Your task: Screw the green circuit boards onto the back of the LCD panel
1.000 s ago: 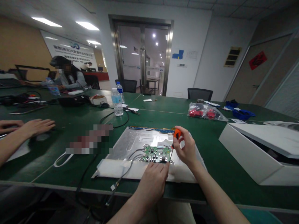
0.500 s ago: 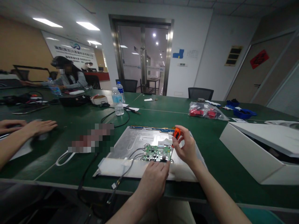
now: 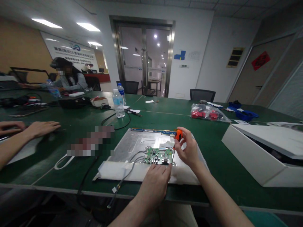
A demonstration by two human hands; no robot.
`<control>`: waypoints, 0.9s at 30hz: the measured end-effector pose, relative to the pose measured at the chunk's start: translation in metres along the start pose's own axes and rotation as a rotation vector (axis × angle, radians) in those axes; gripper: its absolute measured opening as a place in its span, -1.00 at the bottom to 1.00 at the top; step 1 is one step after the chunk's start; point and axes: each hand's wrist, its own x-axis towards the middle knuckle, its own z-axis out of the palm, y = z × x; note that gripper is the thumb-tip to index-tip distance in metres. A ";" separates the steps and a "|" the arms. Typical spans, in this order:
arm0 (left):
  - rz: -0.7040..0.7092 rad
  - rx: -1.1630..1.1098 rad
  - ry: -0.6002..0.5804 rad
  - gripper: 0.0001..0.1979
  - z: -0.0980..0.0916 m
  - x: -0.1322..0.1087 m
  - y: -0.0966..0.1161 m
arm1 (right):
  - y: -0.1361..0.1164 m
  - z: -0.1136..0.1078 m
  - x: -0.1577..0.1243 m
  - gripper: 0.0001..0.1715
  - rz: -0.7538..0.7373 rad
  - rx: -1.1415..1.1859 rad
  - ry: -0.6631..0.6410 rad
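Note:
An orange and black screwdriver is held in my right hand, closed around its handle. Its thin shaft slants down to the right front corner of a green circuit board. My left hand is closed at the board's front edge, index fingertip beside the screwdriver's tip; the fingertips are partly hidden. The board lies on a flat metal display panel with a pale strip along its front and a blue strip board at its back edge. Grey cables run from the board's left side over the panel's front.
Another person's hands are at the left. A white box stands at the right. Farther back are water bottles, a clear bag with red items and a blue basket. A black cable hangs over the green table's front edge.
My hands, the screwdriver and the board keep nearly the same positions. The view has shifted slightly. At the left, the other person's hand has moved a little to the right.

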 end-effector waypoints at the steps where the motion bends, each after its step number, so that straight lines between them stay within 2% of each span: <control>1: 0.002 0.001 0.004 -0.60 0.000 0.000 0.000 | 0.000 0.000 0.000 -0.53 -0.011 -0.008 0.001; 6: 0.006 0.006 0.003 -0.60 0.001 0.000 -0.001 | 0.000 -0.001 0.003 -0.47 -0.056 -0.049 -0.030; 11: -0.001 0.006 0.000 -0.61 -0.001 0.000 0.000 | 0.000 0.001 0.002 -0.41 0.005 -0.035 -0.028; 15: -0.007 0.002 -0.004 -0.60 -0.002 0.000 0.001 | -0.001 0.000 0.000 -0.46 0.046 0.006 -0.036; 20: -0.006 -0.009 0.014 -0.61 -0.003 0.000 0.002 | 0.000 -0.001 0.001 -0.55 0.006 0.012 -0.039; 27: -0.001 0.008 -0.022 -0.61 -0.003 0.001 0.001 | -0.001 -0.001 0.004 -0.50 -0.047 -0.036 -0.019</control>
